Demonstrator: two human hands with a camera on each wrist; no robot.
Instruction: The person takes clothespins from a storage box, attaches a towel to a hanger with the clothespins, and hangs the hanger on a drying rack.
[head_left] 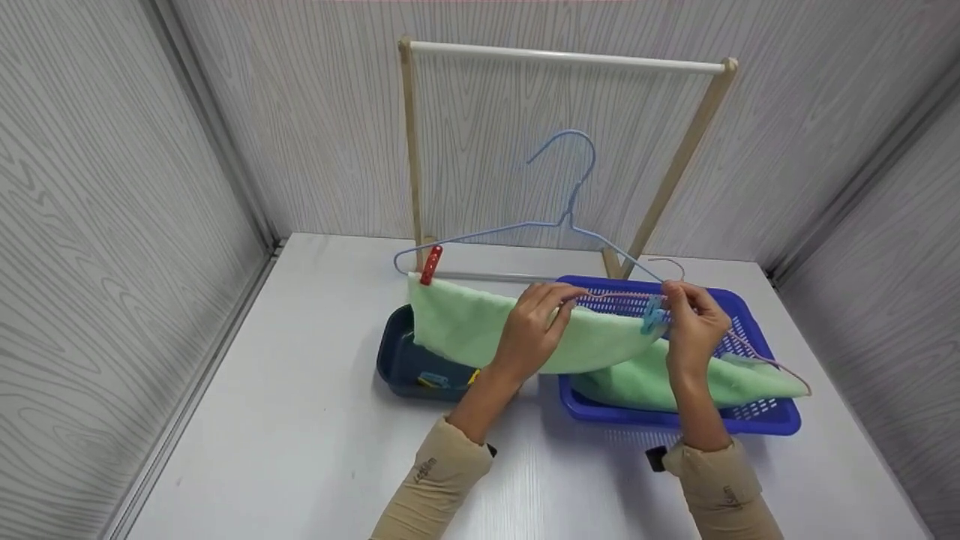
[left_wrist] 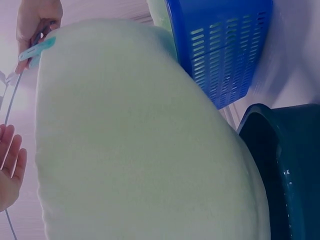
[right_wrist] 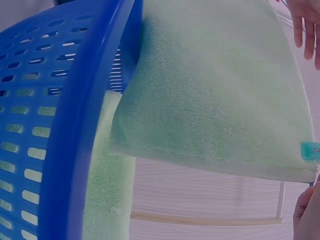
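Note:
A light blue wire hanger (head_left: 529, 224) is held up with a pale green towel (head_left: 465, 315) hanging from its lower bar. One red clothespin (head_left: 431, 265) grips the towel's left corner, and a light blue clothespin (head_left: 652, 315) its right corner. My right hand (head_left: 696, 326) pinches the hanger's right end between thumb and fingers, just beside the blue clothespin. At the middle of the towel's top edge is my left hand (head_left: 529, 330); in the left wrist view its fingers (left_wrist: 12, 152) are extended beside the bar.
Behind stands a drying rack with a white rail (head_left: 562, 55). A blue basket (head_left: 679, 426) at right holds another green towel (head_left: 630, 386) and a pink hanger (head_left: 780, 367). Beneath the hanging towel sits a dark teal bin (head_left: 394, 352) with several clothespins (head_left: 435, 379).

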